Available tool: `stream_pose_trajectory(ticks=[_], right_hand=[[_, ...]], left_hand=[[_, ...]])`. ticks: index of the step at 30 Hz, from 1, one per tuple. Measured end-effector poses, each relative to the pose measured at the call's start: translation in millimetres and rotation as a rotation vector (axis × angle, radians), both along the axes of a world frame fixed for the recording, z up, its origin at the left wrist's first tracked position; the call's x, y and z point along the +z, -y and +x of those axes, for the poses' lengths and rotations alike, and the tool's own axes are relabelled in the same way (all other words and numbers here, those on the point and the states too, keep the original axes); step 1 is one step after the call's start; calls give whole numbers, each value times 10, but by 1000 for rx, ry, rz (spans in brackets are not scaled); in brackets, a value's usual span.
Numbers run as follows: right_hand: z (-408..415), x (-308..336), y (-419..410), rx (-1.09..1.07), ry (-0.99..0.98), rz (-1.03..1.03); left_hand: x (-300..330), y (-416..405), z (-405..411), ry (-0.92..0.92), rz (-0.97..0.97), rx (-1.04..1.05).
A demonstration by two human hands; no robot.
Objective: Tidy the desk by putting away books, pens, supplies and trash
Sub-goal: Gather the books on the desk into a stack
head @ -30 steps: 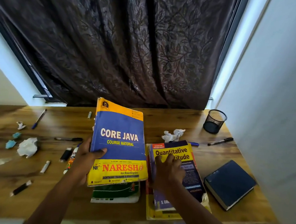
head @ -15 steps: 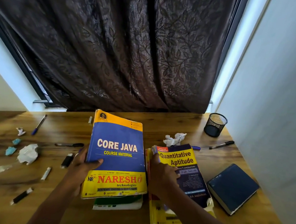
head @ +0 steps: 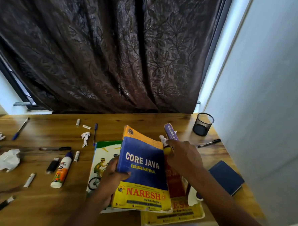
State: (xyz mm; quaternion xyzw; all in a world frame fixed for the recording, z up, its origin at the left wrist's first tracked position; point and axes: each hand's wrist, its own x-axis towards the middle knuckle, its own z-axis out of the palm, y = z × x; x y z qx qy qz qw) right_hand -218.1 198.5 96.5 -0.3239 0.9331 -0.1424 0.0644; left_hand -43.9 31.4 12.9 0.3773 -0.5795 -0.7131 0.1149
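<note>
Centre of the frame: the left hand (head: 113, 176) grips the blue-and-yellow Core Java book (head: 142, 170) by its left edge, thumb across the cover, holding it tilted above a book with cyclists on its cover (head: 100, 162) that lies flat on the wooden desk (head: 40, 200). Just right of centre, the right hand (head: 182, 156) holds the purple book (head: 171, 134) raised on edge, spine upward; its fingers are hidden behind the books, so the grip itself cannot be made out. Below it lies a yellow book (head: 173, 217). Lower right: a dark blue notebook (head: 226, 177). Upper right: a black mesh pen cup (head: 203, 124), with a black pen (head: 209, 143) near it. Left half: a glue bottle (head: 62, 170), a crumpled white paper (head: 8, 159) and scattered pens.
</note>
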Motion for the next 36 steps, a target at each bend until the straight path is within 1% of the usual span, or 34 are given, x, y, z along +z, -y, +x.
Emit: stream_pose_trajectory(ticks=[3,6,9,12,15,18,22,25,27,30,33,34,36], right_hand=[[-33,43,-27,-23,-56,69],[3,91,-14,2,-146,154],[90,120,14,19,-219,213],[176,134,37,63,-241,263],[264,84,74,88,-237,332],[362,-13,162,112,-220,419],[522,-96,319,158,-245,499],[623,-154,426,204,-238,521],[686,-211,485,255,-190,526],[743,-395,518,242,-71,479],[743,-532,486,209,63,353],[731,-558,475,224,52,322],[691,-582,439,237,17,324]], left_hand=[[-123,-221,-173,-29,54,40],[-99,-468,-311,-38,22,39],[-81,-661,-460,-40,45,23],[-70,-793,-578,-47,38,12],[-87,-856,-617,-34,84,15],[-124,-882,-594,-25,113,16],[-275,-894,-505,-9,124,50],[-278,-870,-431,-6,273,51],[-247,-802,-391,-32,343,35],[-258,-671,-347,18,329,9],[-243,-605,-348,107,333,-7],[-253,-593,-378,145,306,3],[-268,-588,-461,230,207,19]])
